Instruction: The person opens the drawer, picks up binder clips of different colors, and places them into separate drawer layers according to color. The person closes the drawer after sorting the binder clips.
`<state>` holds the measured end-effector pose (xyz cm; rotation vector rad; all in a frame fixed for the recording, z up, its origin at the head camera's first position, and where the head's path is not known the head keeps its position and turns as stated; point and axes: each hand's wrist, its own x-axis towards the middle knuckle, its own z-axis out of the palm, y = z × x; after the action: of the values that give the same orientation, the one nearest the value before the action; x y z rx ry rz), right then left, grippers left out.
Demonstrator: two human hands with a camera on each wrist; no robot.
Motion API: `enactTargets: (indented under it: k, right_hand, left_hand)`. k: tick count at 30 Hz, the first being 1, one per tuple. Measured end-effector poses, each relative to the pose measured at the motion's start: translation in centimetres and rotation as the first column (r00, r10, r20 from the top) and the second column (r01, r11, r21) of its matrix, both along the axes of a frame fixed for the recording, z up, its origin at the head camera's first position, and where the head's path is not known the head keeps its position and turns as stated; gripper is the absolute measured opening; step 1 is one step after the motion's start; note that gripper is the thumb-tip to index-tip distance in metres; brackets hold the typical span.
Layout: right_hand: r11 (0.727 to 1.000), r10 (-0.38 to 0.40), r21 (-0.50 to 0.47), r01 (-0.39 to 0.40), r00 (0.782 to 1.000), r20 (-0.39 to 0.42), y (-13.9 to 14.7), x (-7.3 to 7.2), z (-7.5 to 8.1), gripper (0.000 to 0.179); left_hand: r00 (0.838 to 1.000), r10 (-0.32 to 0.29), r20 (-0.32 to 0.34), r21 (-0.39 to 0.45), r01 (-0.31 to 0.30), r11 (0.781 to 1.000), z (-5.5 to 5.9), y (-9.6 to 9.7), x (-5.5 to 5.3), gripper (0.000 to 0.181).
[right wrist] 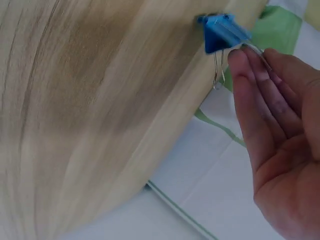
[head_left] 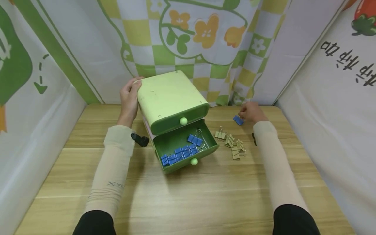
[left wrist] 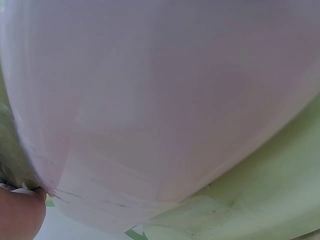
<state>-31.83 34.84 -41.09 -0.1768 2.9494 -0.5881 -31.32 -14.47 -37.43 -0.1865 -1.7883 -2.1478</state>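
Observation:
A light-green desktop drawer box (head_left: 170,98) stands angled on the table. My left hand (head_left: 129,99) grips its back left corner; in the left wrist view the box's pale pink side (left wrist: 150,100) fills most of the picture, with a fingertip (left wrist: 20,212) at the edge. The lower drawer (head_left: 205,151) is pulled out and holds several blue binder clips (head_left: 182,152). At the right, my right hand (head_left: 253,112) pinches a wire handle of another blue binder clip (right wrist: 222,34) between thumb and fingers. Its other wire handle sticks out free.
Several yellowish binder clips (head_left: 229,141) lie on the wooden table (head_left: 205,202) to the right of the drawer. Behind the box hangs a checked, flowered curtain (head_left: 188,39). White printed panels (head_left: 332,98) close in both sides.

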Motion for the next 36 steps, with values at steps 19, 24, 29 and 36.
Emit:
enactTargets:
  k: [19,24,29,36]
  right_hand:
    - [0.705,-0.144,-0.624,0.338,0.929,0.341,-1.7,3.1,4.6,0.042]
    - [0.673,-0.137,-0.656,0.341,0.930,0.342,-2.9,4.3,5.5,0.035]
    - [0.694,-0.097,-0.657,0.295,0.942,0.320,-4.4,5.7,6.6,0.032]
    - [0.732,-0.012,-0.648,0.210,0.955,0.297,-6.7,7.8,8.4,0.034]
  left_hand:
    - [1.000,-0.003,-0.012,0.003,0.003,1.000,0.1,0.0,0.2,0.038]
    - [1.000,-0.009,-0.012,0.014,0.009,1.000,0.0,0.0,0.1,0.038]
    - [1.000,-0.008,-0.010,0.014,0.008,1.000,0.0,0.0,0.1,0.039]
    - [1.000,0.001,-0.018,0.016,-0.001,1.000,0.0,0.0,0.0,0.038]
